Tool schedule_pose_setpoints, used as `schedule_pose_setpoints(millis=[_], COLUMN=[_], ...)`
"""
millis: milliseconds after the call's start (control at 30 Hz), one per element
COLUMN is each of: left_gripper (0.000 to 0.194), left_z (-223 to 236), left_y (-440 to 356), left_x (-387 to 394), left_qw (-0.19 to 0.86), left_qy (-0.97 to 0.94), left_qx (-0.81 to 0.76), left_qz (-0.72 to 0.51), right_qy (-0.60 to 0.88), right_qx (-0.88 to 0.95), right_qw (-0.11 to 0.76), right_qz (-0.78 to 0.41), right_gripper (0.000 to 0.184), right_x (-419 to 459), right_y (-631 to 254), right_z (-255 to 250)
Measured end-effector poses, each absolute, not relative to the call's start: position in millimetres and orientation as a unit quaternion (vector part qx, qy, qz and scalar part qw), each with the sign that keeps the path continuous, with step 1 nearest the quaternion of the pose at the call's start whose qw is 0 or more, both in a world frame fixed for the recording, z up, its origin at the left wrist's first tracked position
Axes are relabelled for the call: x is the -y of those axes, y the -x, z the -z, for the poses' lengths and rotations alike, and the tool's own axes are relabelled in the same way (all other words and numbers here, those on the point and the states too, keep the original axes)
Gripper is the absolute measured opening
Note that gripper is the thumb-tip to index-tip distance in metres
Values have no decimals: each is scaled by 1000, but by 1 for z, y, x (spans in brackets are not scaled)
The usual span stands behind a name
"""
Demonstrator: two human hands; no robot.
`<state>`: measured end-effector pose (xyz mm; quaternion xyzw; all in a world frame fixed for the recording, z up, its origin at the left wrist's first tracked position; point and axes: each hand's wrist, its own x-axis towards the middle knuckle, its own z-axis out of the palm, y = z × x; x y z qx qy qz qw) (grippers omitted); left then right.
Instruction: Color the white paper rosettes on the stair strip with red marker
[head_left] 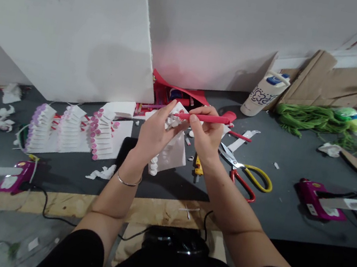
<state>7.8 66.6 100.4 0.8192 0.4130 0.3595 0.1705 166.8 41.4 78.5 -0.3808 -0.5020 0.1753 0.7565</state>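
My left hand (156, 132) is closed around a small bunch of white rolled paper flowers (171, 121), with a pinkish-red patch on one of them. Pinched in my right hand (208, 134) is a red marker (213, 119), its narrow end pointing left at the flowers; whether it touches them I cannot tell. Below my left hand lies a white sheet (176, 154) with more white rolls (154, 166) along its edge. To the left, rows of rolled paper flowers stand on white sheets, tipped purple (35, 126), pale lilac (68, 118) and deep pink (94, 135).
Scissors (237, 164) with red and yellow handles and a yellow cutter (198, 167) lie near my right forearm. A white tumbler (263, 95) and green cords (308, 118) stand further back. Purple power boxes (19, 176) sit at both sides. A white board (67, 17) leans behind.
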Motion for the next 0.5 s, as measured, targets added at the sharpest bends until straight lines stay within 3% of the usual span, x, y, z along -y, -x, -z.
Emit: schedule_pose_setpoints(millis=[500], left_gripper=[68], left_z=[-102], left_y=[-7], left_x=[-66], left_qw=[163], left_qy=[-818], left_qx=[-415], left_qz=[-363], right_qy=[393], right_qx=[485], right_qw=[760], right_qz=[-184], right_gripper=[30], right_x=[-42], right_y=[-169], right_z=[-77])
